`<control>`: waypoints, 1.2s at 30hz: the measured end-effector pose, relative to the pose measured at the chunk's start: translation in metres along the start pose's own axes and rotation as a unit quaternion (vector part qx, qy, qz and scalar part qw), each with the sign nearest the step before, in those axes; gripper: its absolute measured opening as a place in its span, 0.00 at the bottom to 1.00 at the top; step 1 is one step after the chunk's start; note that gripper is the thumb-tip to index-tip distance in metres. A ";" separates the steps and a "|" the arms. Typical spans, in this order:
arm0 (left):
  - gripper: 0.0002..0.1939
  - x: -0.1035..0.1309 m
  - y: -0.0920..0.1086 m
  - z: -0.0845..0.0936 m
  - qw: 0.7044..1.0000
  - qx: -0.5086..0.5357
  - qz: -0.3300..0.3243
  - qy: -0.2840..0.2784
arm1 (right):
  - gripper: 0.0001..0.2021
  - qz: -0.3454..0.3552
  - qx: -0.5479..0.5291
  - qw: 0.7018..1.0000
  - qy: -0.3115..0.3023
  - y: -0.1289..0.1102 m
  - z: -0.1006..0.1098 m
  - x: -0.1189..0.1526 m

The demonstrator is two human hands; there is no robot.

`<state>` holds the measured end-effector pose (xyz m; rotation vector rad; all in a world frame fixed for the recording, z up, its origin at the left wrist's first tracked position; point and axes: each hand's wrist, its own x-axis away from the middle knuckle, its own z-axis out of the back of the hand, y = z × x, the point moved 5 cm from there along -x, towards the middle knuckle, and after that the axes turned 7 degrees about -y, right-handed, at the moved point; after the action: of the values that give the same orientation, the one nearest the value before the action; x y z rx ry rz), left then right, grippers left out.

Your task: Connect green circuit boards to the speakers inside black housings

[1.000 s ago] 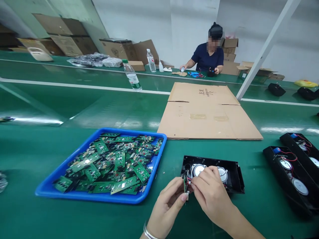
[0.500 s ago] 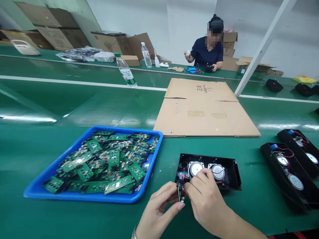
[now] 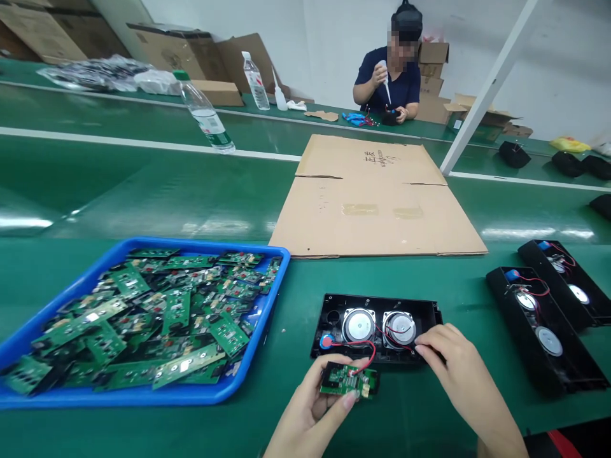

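My left hand [image 3: 317, 407] holds a small green circuit board [image 3: 351, 380] by its edges, at the near side of an open black speaker housing [image 3: 377, 362]. A red wire [image 3: 366, 350] runs from the board to a blue round part [image 3: 327, 341] in the housing. Two round silver speakers [image 3: 359, 326] sit inside. My right hand [image 3: 451, 362] is at the housing's right near edge, thumb and forefinger pinched by the end of a thin wire near the right speaker; what is between the fingertips is too small to make out.
A blue tray [image 3: 248, 362] piled with green boards lies at left. Flattened cardboard [image 3: 382, 191] lies behind the housing. Two more black housings [image 3: 548, 331] stand at right. Across the bench, a person [image 3: 389, 76] holds a white nozzle bottle [image 3: 386, 81] over a black part.
My right hand has moved right, away from the board, to the housing's right side. The board now lies flatter in my left hand. The person opposite has raised the nozzle bottle. The view has shifted.
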<state>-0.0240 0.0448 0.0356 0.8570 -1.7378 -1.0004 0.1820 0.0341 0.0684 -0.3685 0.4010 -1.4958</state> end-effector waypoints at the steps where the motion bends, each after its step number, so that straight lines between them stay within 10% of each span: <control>1: 0.15 -0.002 0.002 -0.002 1.000 -0.005 -0.011 0.011 | 0.20 0.020 0.038 0.999 0.011 -0.005 -0.002 0.001; 7: 0.13 -0.006 0.008 -0.006 0.997 -0.048 -0.046 0.049 | 0.17 0.009 0.212 0.977 0.016 -0.026 -0.020 0.003; 36: 0.08 -0.007 0.006 -0.003 0.994 -0.075 -0.081 0.027 | 0.10 -0.008 0.087 0.992 -0.089 -0.021 -0.025 0.002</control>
<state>-0.0198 0.0533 0.0390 0.9294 -1.5452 -1.1876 0.1517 0.0312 0.0562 -0.3629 0.1253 -1.4872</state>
